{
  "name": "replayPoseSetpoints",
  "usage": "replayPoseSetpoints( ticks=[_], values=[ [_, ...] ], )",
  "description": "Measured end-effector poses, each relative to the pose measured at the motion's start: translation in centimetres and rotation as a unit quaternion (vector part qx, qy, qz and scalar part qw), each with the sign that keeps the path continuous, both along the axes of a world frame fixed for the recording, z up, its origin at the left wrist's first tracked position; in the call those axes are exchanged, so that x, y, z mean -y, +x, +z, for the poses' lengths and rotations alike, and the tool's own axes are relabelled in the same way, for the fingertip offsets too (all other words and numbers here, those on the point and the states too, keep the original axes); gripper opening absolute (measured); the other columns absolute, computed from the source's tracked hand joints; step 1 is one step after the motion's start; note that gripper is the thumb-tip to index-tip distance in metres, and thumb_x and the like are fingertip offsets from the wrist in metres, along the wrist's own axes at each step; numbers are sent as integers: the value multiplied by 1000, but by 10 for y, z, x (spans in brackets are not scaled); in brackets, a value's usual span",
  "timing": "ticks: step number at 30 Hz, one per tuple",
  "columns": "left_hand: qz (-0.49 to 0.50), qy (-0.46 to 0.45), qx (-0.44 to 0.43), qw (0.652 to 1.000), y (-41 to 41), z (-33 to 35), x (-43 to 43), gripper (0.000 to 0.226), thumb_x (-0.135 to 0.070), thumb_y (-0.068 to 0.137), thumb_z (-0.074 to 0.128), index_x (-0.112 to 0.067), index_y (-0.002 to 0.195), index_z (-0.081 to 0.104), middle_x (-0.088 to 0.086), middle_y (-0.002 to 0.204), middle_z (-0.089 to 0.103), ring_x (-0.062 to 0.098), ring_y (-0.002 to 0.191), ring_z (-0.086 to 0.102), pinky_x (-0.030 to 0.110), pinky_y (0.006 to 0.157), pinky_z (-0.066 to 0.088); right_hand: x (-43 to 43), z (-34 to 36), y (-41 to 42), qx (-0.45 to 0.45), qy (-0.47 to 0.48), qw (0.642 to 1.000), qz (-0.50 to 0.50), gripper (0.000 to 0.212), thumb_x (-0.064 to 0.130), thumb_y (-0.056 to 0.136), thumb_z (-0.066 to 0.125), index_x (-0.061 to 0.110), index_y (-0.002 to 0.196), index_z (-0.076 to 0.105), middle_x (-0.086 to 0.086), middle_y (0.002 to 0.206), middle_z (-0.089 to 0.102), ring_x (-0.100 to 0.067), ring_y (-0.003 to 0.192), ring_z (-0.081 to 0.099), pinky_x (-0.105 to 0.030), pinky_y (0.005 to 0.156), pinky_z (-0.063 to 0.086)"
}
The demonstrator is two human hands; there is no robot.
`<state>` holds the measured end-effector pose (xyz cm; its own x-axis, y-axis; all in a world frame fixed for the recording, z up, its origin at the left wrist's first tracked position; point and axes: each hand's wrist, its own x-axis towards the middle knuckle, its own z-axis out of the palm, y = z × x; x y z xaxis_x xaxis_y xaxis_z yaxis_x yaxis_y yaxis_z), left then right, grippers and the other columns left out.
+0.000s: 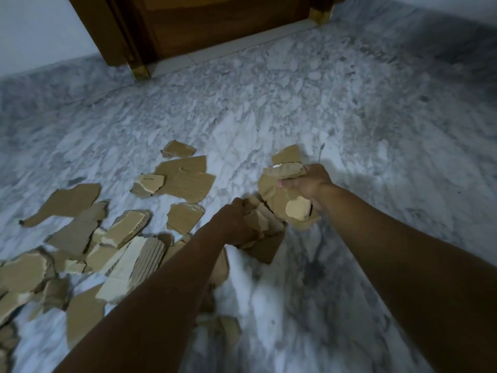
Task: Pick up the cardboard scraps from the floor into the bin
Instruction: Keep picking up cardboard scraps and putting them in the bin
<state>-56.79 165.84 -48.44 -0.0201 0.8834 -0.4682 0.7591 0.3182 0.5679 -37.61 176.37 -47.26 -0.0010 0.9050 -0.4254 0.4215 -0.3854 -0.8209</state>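
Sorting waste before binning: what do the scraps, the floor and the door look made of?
Scraps: corrugated cardboard, matte brown; torn edges and one ribbed piece show it. Floor: polished stone, likely marble or marble-look tile, by grey-white veining. Door: dark varnished wood, seemingly, by its brown sheen.

The scraps (185, 181) are torn, ragged-edged pieces of brown cardboard. Some are turned to show a paler face, and a ribbed piece (149, 255) has its corrugation bare. Most lie flat and overlapping on the floor (269, 103), spread loosely across the left and centre and thickest toward the lower left. A few lie singly farther out. A bunch (285, 170) is gripped in the right hand (309, 184), with pieces sticking out above and below the fist. A second bunch (265, 219) is held by the left hand (234, 224), just beside the first. Whether its lowest piece touches the floor cannot be told.
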Motion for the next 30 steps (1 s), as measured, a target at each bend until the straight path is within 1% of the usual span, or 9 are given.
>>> replayPoseSetpoints(
  ticks=[3,8,10,14,17,19,22,26,30],
  values=[
    [27,-7,68,997,3,16,13,70,-36,71,82,-13,126,45,1,111,56,20,98,59,28,75,48,17,25,23,-33,24,999,-4,51,27,59,96,16,105,76,-1,105,76,-19,97,71,-38,90,59],
    [37,-11,170,985,19,69,7,71,-48,52,75,-14,105,43,15,94,57,24,70,58,35,56,49,57,107,69,-137,35,988,-54,31,16,71,89,6,98,77,-12,100,77,-24,93,74,-41,82,62],
    [3,-3,193,981,39,106,-1,62,-43,62,73,-12,104,40,14,93,55,20,71,57,34,57,49,77,149,86,-179,21,981,-69,29,13,74,87,5,100,75,-13,98,77,-24,90,75,-36,77,63],
    [-87,-2,293,952,110,198,-4,37,-38,94,58,-18,124,54,6,106,68,13,88,69,25,64,56,128,221,122,-206,59,965,-155,20,14,77,85,13,94,74,3,82,77,-8,71,75,-20,58,57],
    [-159,-14,318,935,172,256,7,26,-39,104,42,-20,103,61,0,80,67,6,59,64,22,55,51,175,267,159,-204,115,936,-261,31,15,77,85,8,105,74,-6,94,78,-16,80,76,-23,62,58],
    [-212,-24,324,922,211,291,19,25,-35,104,41,-22,96,60,0,72,64,7,53,61,24,58,50,208,297,190,-202,153,913,-320,34,13,76,85,6,107,74,-6,96,78,-19,85,76,-25,65,59],
    [-268,-26,351,897,271,344,49,19,-28,103,44,-23,105,63,-3,73,69,11,58,66,24,60,52,258,342,240,-185,199,883,-383,33,13,76,85,7,107,74,-4,96,77,-16,83,76,-23,63,58],
    [-341,0,372,863,359,397,99,42,-41,106,32,-21,119,66,0,108,73,16,95,71,26,79,58,318,380,315,-150,250,855,-430,35,16,76,85,10,109,74,-2,103,76,-13,87,74,-21,67,58],
    [-382,-10,351,855,447,417,147,34,-54,98,40,-35,116,63,-4,108,71,15,97,68,32,83,56,382,398,394,-109,281,840,-452,37,16,80,82,11,115,71,2,102,74,-5,84,71,-14,62,56]
  ],
)
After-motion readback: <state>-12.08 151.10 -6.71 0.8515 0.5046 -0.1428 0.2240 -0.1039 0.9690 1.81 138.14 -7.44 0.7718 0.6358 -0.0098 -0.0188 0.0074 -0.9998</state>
